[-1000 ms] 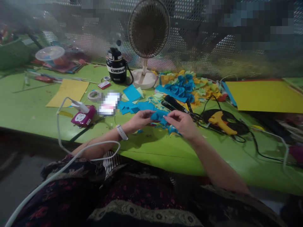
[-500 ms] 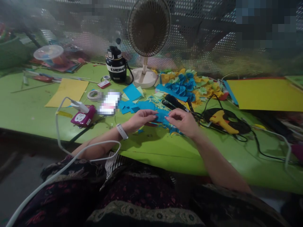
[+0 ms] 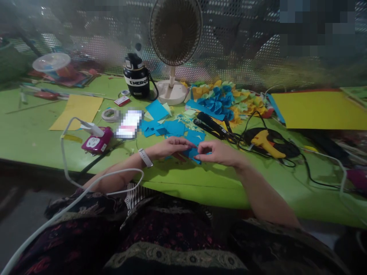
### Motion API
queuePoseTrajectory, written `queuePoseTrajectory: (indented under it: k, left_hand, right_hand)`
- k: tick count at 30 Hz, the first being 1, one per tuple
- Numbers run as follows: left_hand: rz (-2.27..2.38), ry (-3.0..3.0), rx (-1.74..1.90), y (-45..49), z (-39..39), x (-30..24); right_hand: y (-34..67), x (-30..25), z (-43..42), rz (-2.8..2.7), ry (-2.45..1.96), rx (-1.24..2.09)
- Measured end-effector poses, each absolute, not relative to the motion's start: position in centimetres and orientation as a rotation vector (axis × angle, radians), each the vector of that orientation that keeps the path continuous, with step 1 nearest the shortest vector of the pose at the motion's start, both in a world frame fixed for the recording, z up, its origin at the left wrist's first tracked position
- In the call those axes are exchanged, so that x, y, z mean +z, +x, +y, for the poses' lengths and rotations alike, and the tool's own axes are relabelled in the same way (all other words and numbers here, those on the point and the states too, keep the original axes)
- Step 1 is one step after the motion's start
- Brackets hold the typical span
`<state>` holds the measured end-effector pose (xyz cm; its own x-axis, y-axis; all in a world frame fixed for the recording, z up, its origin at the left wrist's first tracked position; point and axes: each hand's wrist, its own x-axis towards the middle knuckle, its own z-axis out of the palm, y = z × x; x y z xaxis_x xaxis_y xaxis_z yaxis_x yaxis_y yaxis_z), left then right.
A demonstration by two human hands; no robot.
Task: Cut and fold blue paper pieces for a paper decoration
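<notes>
My left hand [image 3: 169,147] and my right hand [image 3: 218,152] meet over a small piece of blue paper [image 3: 191,153] lying on the green table [image 3: 183,179]. Both hands pinch it with their fingertips, pressing it against the tabletop. A white band sits on my left wrist. Just beyond my hands lie more blue paper pieces [image 3: 172,128] and small green scraps.
A desk fan [image 3: 175,42], a black jug [image 3: 137,80], a heap of folded blue, yellow and green paper shapes [image 3: 226,101], a black tool [image 3: 210,124], a yellow glue gun [image 3: 265,142] with cables, yellow sheets [image 3: 321,110], a tape roll [image 3: 110,114] and a pink charger [image 3: 96,141] surround me.
Both hands have dropped from slightly above the table down onto it, bringing the blue paper with them and flattening it.
</notes>
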<state>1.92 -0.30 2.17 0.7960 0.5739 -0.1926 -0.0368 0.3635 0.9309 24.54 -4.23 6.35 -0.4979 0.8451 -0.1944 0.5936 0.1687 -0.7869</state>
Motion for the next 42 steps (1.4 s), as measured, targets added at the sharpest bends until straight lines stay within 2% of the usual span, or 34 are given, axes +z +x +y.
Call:
queuePoseTrajectory:
  k: [6, 14, 42]
  left_hand:
    - [0.598, 1.155, 0.448, 2.48, -0.73, 1.84]
    - [0.68, 1.038, 0.738, 2.49, -0.37, 2.16]
    - [0.684, 0.901, 0.694, 2.74, -0.76, 2.54]
  right_hand:
    - [24.08, 6.41, -4.32, -2.113, -1.391, 1.239]
    - [24.21, 6.21, -4.1, -1.835, -1.404, 1.214]
    - [24.23, 5.78, -4.0, -1.734, -1.35, 1.175]
